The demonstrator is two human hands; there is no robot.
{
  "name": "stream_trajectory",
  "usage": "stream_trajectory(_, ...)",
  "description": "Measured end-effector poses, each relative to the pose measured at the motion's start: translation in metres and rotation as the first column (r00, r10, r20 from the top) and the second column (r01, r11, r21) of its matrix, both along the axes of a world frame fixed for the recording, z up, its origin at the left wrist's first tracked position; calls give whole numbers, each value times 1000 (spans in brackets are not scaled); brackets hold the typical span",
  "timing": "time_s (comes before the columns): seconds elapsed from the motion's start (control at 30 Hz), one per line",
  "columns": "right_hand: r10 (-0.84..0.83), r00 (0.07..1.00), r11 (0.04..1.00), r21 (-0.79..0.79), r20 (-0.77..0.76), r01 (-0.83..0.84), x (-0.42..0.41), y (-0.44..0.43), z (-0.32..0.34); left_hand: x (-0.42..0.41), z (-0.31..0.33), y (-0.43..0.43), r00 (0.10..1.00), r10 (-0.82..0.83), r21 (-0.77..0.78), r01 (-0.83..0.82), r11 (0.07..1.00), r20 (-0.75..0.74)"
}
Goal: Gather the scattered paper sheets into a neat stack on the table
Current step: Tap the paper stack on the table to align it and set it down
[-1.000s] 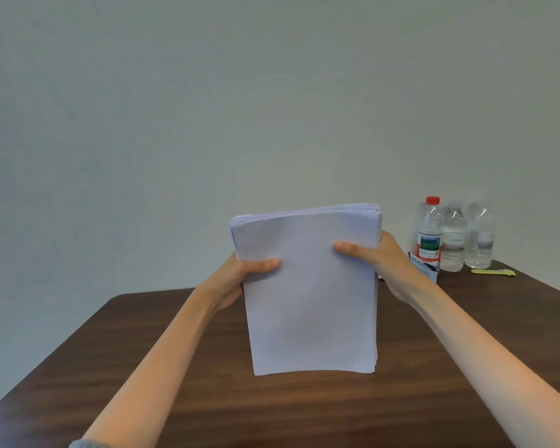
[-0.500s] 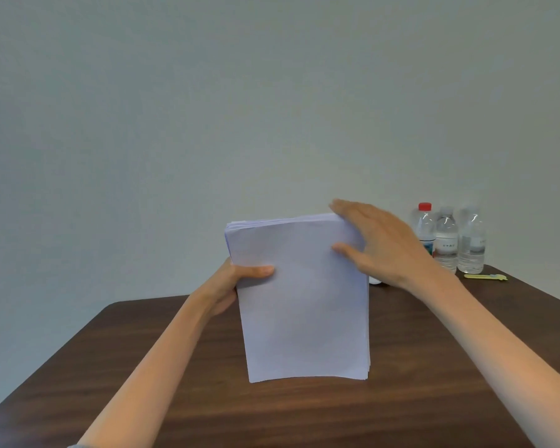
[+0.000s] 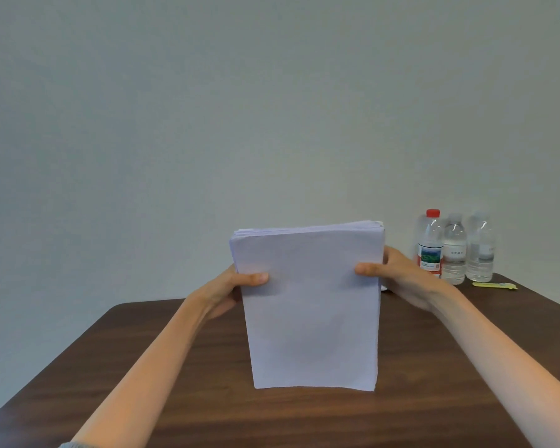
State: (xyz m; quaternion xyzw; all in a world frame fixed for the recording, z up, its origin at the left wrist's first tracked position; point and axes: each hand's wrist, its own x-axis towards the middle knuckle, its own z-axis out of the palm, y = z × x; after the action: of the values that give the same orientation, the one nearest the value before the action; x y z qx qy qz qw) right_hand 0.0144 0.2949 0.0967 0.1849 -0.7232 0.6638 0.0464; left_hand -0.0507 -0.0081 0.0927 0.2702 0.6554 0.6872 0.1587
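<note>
On the dark wooden table (image 3: 143, 367), the paper stack (image 3: 307, 305) stands upright on its bottom edge, pinched by my left hand (image 3: 227, 286) and right hand (image 3: 398, 276) at its sides. All sheets look gathered; I judge only squaring and laying flat remain.

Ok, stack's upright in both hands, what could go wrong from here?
The paper stack looks staggered along its top edge, toward the left corner; laid flat now, the pile may end up ragged.
The left hand and right hand grip only the upper sides, so lower sheets could splay on the table.
The water bottles stand close behind the right hand; a wide move might knock them.
</note>
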Motion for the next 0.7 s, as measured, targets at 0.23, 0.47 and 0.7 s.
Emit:
stream_trajectory(0.23, -155, 986, 964, -226, -64, 137, -12, -32, -21, -3, -10, 17, 996, 87, 70, -86, 994, -3)
stream_trajectory(0.47, -264, 962, 932, -279, -77, 233, -17, -40, -21, -14, -11, 20, 981, 178, 161, -163, 973, -83)
stream_trajectory(0.7, -332, 943, 888, -336, 4, 314, -20, -46, -42, -9, -22, 30, 962, 267, 122, -259, 958, -54)
